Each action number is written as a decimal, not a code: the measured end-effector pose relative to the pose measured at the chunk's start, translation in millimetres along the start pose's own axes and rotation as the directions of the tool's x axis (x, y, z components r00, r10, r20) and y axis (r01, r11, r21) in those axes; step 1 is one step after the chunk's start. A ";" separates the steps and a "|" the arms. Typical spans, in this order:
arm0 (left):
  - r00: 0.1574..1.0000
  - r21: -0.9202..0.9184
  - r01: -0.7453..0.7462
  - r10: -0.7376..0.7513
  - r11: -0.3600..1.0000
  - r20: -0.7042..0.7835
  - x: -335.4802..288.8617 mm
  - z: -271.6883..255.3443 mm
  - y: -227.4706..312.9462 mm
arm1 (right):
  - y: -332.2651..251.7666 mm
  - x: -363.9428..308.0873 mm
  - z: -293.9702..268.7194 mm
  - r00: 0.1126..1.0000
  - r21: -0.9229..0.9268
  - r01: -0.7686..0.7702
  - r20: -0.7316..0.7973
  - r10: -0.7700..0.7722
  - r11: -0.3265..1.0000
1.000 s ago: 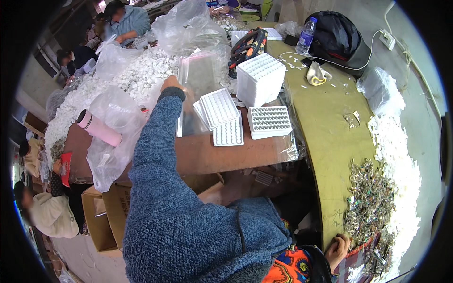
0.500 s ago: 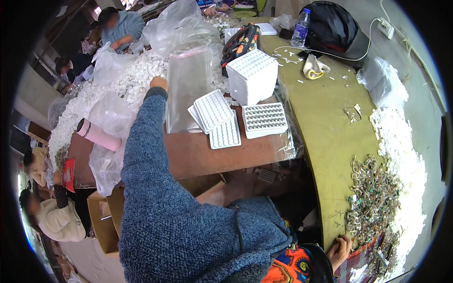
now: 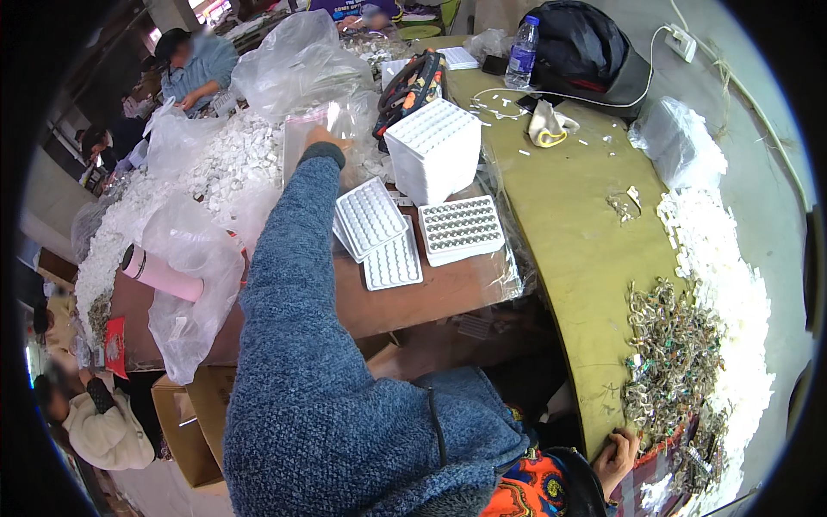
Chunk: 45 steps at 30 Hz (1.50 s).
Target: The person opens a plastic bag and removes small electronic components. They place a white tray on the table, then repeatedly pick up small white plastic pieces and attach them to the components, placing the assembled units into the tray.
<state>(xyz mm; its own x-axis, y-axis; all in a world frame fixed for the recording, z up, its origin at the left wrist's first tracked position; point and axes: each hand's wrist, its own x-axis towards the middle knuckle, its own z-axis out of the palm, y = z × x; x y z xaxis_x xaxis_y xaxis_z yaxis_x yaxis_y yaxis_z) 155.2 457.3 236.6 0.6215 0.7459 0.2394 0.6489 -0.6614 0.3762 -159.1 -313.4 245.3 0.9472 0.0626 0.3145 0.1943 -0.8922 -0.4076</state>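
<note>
My left arm reaches out in a blue fleece sleeve. My left hand (image 3: 326, 138) is on the flat clear plastic bags (image 3: 297, 129) at the edge of the white pile; its fingers are too blurred to make out. My right hand (image 3: 615, 458) rests at the near edge of the green tabletop, fingers bent and closed, beside a heap of small ring-like metal pieces (image 3: 670, 358). Whatever its fingers may hold is hidden. Between the hands lie two empty-looking white cell trays (image 3: 372, 220), a tray of round silvery pieces (image 3: 462, 226) and a tall stack of white trays (image 3: 435, 155).
Small white pieces (image 3: 228, 151) spread across the left; more white pieces (image 3: 719, 284) line the right. A pink tumbler (image 3: 168, 274) leans on crumpled plastic. Farther back stand a water bottle (image 3: 522, 53), a dark cap (image 3: 594, 56) and a glove (image 3: 548, 127). Other people sit beyond.
My left hand has moved right, from the white pile onto the clear bags. The view has shifted slightly. My right hand stays at the tabletop's edge.
</note>
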 end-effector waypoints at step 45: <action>0.467 -0.448 -0.715 -0.111 0.536 -0.877 58.3 -290.4 69.3 | -0.6 0.1 0.3 0.999 0.044 0.027 -0.048 -0.025 0.999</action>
<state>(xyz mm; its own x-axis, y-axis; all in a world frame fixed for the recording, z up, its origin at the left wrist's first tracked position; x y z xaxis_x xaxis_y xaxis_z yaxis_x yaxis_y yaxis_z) 109.0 477.8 536.5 -0.1673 0.4903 0.8553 -0.2933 -0.8530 0.4316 -159.1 -312.8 245.3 0.9287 0.0631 0.3654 0.2308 -0.8696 -0.4365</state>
